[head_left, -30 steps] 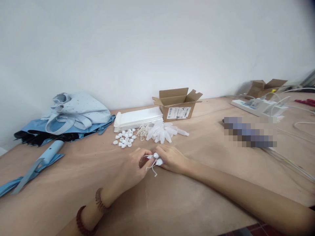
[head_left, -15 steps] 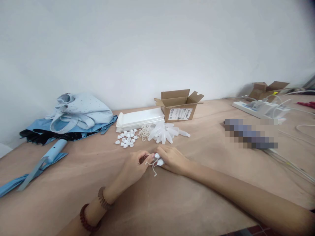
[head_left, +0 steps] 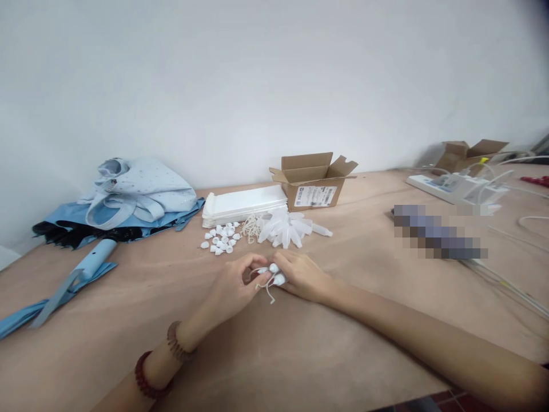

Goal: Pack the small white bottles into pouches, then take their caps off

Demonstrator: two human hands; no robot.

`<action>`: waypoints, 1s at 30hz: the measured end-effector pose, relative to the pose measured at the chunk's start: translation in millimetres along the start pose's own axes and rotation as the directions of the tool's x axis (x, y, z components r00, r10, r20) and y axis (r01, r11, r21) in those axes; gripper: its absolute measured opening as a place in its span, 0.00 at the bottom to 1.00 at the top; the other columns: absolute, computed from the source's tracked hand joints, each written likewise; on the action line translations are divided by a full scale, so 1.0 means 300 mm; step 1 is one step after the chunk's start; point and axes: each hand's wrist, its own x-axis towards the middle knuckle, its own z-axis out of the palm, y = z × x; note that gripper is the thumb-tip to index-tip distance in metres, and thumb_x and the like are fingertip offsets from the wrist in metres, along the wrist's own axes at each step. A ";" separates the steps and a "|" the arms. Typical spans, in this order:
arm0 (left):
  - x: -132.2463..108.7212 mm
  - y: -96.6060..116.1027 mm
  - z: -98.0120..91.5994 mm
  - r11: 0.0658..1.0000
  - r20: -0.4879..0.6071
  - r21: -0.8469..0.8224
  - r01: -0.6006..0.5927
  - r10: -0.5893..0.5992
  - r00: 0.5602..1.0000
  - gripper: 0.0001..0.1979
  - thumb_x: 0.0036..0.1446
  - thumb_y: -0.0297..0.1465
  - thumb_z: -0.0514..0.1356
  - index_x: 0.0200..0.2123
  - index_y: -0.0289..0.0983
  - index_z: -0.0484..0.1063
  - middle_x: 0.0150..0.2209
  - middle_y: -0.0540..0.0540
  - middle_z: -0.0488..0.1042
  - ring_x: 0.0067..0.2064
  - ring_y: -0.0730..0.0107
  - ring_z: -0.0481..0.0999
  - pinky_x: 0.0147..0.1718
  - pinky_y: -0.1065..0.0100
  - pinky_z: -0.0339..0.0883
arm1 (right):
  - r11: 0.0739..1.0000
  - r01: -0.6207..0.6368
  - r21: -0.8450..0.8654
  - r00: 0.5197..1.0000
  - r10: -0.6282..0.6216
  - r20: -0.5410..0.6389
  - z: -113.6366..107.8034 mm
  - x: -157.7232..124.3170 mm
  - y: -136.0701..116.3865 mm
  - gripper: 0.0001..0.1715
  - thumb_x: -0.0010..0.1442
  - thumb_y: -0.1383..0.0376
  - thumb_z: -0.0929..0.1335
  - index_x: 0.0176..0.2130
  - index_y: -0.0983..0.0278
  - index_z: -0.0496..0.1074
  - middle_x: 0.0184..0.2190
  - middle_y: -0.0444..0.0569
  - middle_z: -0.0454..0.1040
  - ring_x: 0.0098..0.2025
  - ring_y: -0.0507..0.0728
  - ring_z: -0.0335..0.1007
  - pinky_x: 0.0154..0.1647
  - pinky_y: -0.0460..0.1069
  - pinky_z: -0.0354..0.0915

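Note:
My right hand (head_left: 302,277) is closed around small white-capped pieces; their bodies are hidden in the fingers. Two white caps (head_left: 278,279) show at its fingertips, with thin off-white cords (head_left: 270,292) trailing from them. Right beside it, my left hand (head_left: 235,280) curls its thumb and fingers together on another white cap with a cord, partly hidden. Beyond the hands lie a cluster of loose white caps (head_left: 221,239), a tangle of off-white cords (head_left: 252,228) and a heap of translucent plastic tubes (head_left: 285,228).
Behind the tubes are a stack of flat white packets (head_left: 244,203) and an opened cardboard box (head_left: 315,191). A light blue bag (head_left: 146,191) and blue umbrella (head_left: 96,262) lie left. To the right are a blurred-out object (head_left: 437,232), a power strip (head_left: 454,190) and cables.
The left fingers have opened slightly around the white cap, showing more of it. Both hands stay together at nearly the same spot; the view has shifted a little.

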 end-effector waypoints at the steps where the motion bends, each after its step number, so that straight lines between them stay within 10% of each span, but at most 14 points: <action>1: 0.000 0.000 0.000 1.000 -0.011 -0.014 -0.021 0.020 1.000 0.11 0.55 0.35 0.58 0.41 0.39 0.71 0.37 0.49 0.77 0.36 0.67 0.75 0.34 0.69 0.64 | 1.000 0.001 0.005 1.000 -0.001 -0.004 0.001 0.000 0.001 0.10 0.61 0.62 0.66 0.38 0.64 0.61 0.35 0.52 0.70 0.35 0.56 0.66 0.29 0.47 0.57; 30: 0.002 -0.008 0.019 0.987 0.019 -0.071 0.142 -0.141 0.990 0.23 0.56 0.43 0.53 0.15 0.36 0.62 0.16 0.54 0.60 0.21 0.75 0.57 0.22 0.71 0.47 | 1.000 0.003 -0.030 1.000 -0.003 0.018 -0.006 0.001 -0.008 0.11 0.60 0.60 0.66 0.38 0.63 0.61 0.35 0.52 0.71 0.35 0.56 0.66 0.28 0.47 0.57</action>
